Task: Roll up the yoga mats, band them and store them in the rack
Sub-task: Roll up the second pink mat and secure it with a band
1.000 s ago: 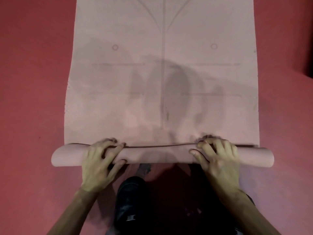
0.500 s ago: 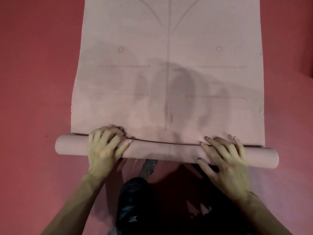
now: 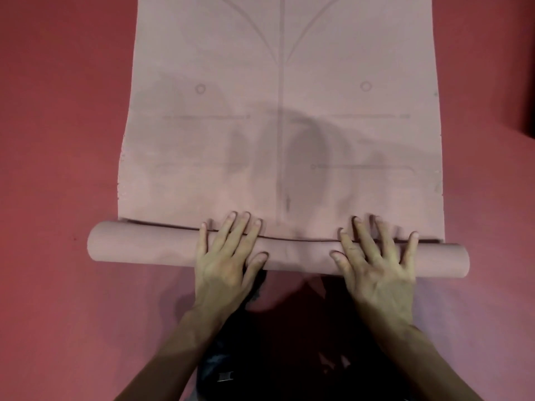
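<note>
A pink yoga mat point(image 3: 278, 140) with faint printed lines lies flat on the red floor and runs away from me. Its near end is wound into a roll point(image 3: 144, 244) that lies crosswise. My left hand point(image 3: 225, 256) presses flat on the roll left of its middle, fingers straight and reaching over onto the flat part. My right hand point(image 3: 376, 264) lies flat on the roll toward its right end, fingers spread and straight. No band or rack is in view.
Red floor point(image 3: 58, 140) surrounds the mat on both sides. My dark trousers point(image 3: 260, 357) with a small buckle show between my forearms at the bottom. A dark edge point(image 3: 528, 120) sits at the far right.
Both hands have gone from curled round the roll to flat with straight fingers on top of it. The roll has turned forward, away from me, and has grown a little thicker.
</note>
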Tool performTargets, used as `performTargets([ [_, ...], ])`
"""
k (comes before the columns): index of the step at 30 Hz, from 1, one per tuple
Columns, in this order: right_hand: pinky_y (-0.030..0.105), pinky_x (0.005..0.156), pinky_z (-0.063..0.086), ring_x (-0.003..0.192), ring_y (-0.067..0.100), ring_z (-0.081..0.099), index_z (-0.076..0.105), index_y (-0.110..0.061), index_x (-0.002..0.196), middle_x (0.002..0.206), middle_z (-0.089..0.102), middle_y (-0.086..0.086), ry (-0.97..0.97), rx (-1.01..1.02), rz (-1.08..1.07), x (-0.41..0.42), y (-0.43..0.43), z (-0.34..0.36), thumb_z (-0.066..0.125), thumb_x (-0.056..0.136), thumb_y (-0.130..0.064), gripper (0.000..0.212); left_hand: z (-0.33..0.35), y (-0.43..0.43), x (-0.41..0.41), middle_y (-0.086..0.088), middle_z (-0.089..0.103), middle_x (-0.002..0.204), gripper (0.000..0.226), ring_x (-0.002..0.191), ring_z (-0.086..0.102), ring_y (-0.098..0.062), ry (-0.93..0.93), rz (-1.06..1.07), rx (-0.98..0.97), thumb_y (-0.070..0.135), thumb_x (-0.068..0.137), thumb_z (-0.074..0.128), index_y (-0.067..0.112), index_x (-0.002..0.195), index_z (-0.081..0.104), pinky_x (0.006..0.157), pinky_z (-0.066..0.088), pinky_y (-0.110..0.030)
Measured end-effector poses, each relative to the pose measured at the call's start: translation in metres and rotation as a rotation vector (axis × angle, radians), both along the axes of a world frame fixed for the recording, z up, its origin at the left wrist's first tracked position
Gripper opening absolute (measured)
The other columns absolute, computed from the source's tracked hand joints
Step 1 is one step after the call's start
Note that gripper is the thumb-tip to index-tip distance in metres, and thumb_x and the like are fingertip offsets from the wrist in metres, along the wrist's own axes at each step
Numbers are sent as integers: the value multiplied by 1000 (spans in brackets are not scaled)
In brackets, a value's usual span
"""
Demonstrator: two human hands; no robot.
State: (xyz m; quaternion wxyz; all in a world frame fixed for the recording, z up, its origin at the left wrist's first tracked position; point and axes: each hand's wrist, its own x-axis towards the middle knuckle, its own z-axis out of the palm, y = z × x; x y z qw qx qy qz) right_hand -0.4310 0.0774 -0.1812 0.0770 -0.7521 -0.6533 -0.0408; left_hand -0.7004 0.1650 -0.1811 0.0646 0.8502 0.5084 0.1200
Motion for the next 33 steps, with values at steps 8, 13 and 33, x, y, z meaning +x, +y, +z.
performTargets([
  [8,72,122,14,150,37,39,56,-13,148,159,47,9,52,-14,120,-45,-5,3,51,104,-36,50,-3,4,9,-2,41,164,55,154,34,-21,161,85,-27,51,109,34,26,155,49,127,14,-57],
  [13,66,124,14,151,28,40,41,-27,158,161,47,2,81,-81,177,-38,18,5,48,104,-43,57,-3,15,15,-2,47,160,59,151,39,-23,161,105,-44,52,110,24,23,152,54,128,14,-55],
  [33,62,124,20,146,30,46,57,-23,149,151,57,3,198,-109,138,-28,41,11,42,107,-46,51,22,65,-18,-7,68,79,43,72,63,-34,193,132,103,52,95,52,13,85,70,69,42,-42],
])
